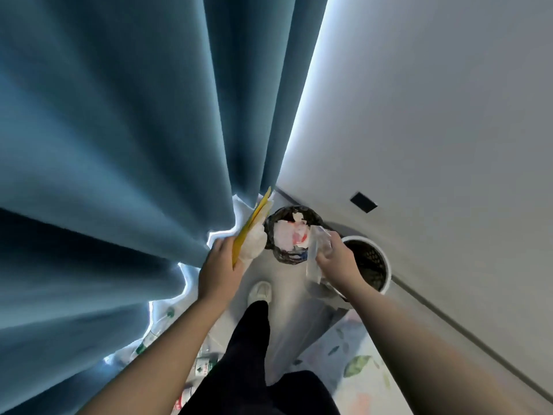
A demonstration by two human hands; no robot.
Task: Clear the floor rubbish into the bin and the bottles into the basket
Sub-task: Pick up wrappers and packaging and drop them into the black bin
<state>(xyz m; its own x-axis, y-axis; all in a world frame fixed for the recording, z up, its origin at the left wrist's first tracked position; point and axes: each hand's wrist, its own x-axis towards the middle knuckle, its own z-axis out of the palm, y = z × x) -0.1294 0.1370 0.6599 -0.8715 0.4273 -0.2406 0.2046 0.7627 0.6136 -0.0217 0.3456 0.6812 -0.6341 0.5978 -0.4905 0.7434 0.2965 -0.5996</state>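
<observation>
A bin (276,227) lined with a black bag stands on the floor in the corner, with white and red paper rubbish inside. My left hand (220,269) grips a flat yellow packet (250,227) and a white crumpled wad (254,242) just left of the bin's rim. My right hand (333,256) holds clear plastic wrapping (317,253) at the bin's right edge. To the right stands a white-rimmed mesh basket (384,262). Several plastic bottles (203,368) with green and white labels lie on the floor behind my left arm.
A heavy blue curtain (119,145) hangs along the left, close to my left hand. A grey wall (419,115) with a dark socket (363,202) runs on the right. My leg and white shoe (259,293) stand before the bin. A floral mat (359,366) lies lower right.
</observation>
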